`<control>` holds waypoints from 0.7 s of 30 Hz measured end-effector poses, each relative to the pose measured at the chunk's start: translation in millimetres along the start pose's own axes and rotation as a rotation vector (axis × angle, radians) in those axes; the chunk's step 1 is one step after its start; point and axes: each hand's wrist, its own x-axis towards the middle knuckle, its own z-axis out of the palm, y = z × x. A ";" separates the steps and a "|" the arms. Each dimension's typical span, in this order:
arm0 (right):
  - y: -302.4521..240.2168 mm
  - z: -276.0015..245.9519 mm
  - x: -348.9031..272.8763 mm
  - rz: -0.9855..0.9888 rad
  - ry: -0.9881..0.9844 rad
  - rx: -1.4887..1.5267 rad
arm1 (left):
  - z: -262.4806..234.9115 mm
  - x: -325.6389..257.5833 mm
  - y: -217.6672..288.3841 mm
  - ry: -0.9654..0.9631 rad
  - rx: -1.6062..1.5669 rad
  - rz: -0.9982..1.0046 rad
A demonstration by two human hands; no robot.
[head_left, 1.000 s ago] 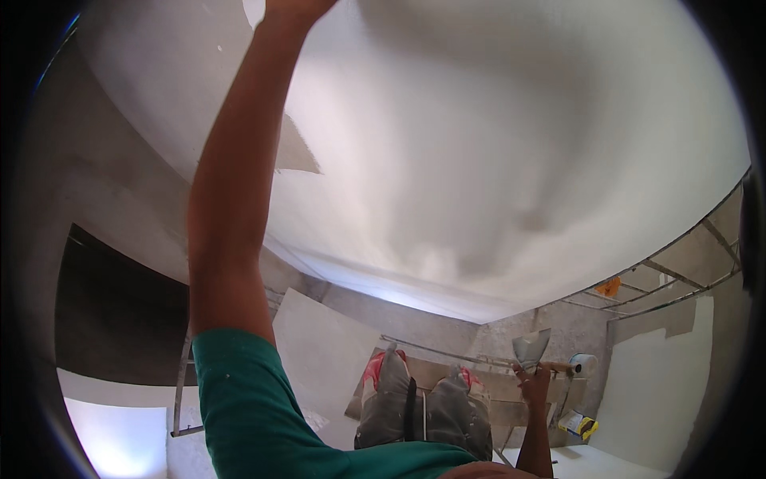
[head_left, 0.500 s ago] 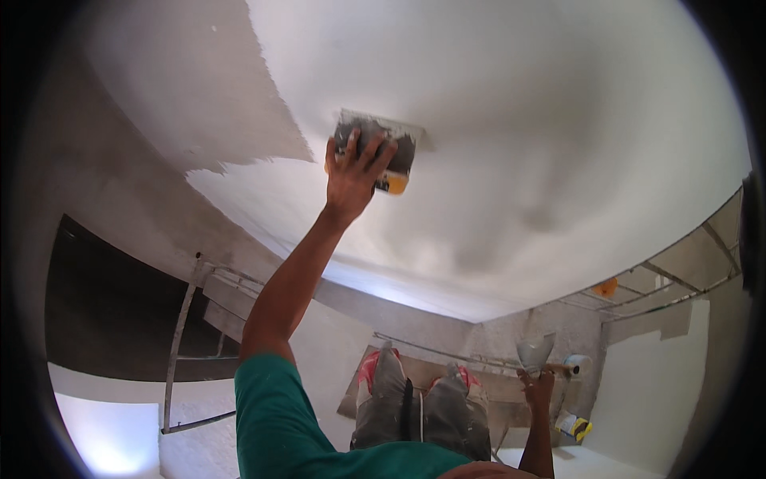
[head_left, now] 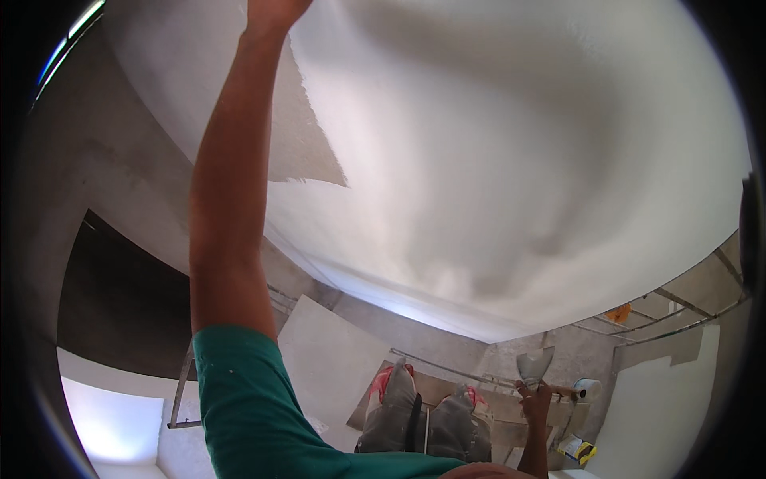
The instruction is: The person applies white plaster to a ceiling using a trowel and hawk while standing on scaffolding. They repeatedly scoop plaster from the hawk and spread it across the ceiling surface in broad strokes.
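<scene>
My left arm reaches up and forward along the big plastered surface (head_left: 447, 120), which has a smooth white coat next to a bare grey-beige patch (head_left: 307, 144). Only the wrist and back of my left hand (head_left: 277, 11) show at the upper edge; its fingers, and anything in them, lie outside the picture. Low on the right, my right hand (head_left: 533, 399) grips a wide putty knife (head_left: 535, 365) by its handle, blade upward and smeared with grey-white filler.
My shoes (head_left: 391, 381) stand on a wooden plank (head_left: 435, 375) beside a metal scaffold tube (head_left: 455, 363). A white bucket (head_left: 588, 389) and a yellow-and-dark package (head_left: 576, 449) are at the right. Scaffold rails (head_left: 678, 277) cross the far right, and a dark opening (head_left: 120, 295) is at left.
My left hand, earlier pressing a wide plastering trowel flat against the white surface, has swept up and left to the picture's edge. My right hand still holds the putty knife low down.
</scene>
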 end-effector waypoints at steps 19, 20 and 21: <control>8.3 -1.7 9.4 0.009 0.030 -0.041 | 14.0 -187.7 46.1 -0.161 0.069 -0.062; 6.4 -1.0 9.8 0.010 0.021 -0.052 | 1.0 -175.4 37.9 -0.157 0.085 -0.062; 4.0 -0.9 8.6 0.013 0.008 -0.062 | -3.8 -149.7 21.2 -0.072 0.045 -0.019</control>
